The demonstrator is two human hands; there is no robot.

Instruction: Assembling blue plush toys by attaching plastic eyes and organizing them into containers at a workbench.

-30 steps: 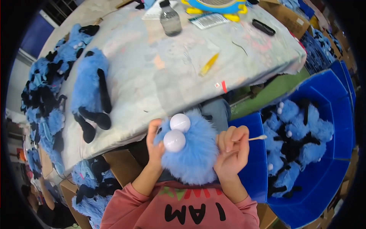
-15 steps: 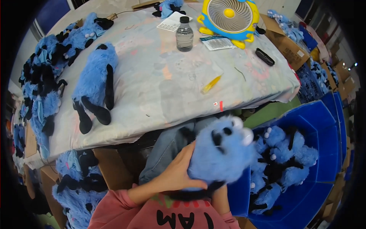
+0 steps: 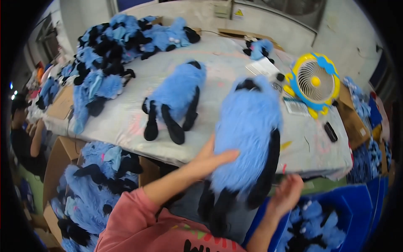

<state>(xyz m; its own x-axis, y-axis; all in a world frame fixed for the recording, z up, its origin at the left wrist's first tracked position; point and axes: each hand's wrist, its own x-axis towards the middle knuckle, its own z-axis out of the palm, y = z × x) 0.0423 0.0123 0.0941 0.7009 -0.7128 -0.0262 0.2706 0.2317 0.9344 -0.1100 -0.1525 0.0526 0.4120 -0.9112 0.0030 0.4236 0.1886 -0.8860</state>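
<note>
A blue furry plush toy [image 3: 249, 126] with long black limbs hangs upright in front of me, its back or blank side toward me. My left hand [image 3: 216, 158] is closed on its left side, thumb across the fur. To the right of the toy's lower limbs my right hand [image 3: 287, 195] is raised, apart from it, fingers loosely bent and slightly blurred, with nothing seen in them. A second blue plush toy [image 3: 178, 94] with black limbs lies on the cloth-covered table [image 3: 138, 119].
Blue and black plush pieces [image 3: 111, 46] are heaped at the table's far left. A cardboard box [image 3: 58, 159] of plush stands at left, a blue bin [image 3: 350, 206] of plush toys at lower right. A yellow and blue fan [image 3: 315, 82] and a black case [image 3: 330, 132] are on the right.
The plush toy has been raised from my lap and turned, its eyes now out of sight. My right hand, mostly hidden before, shows free at its right. The view has swung left and up.
</note>
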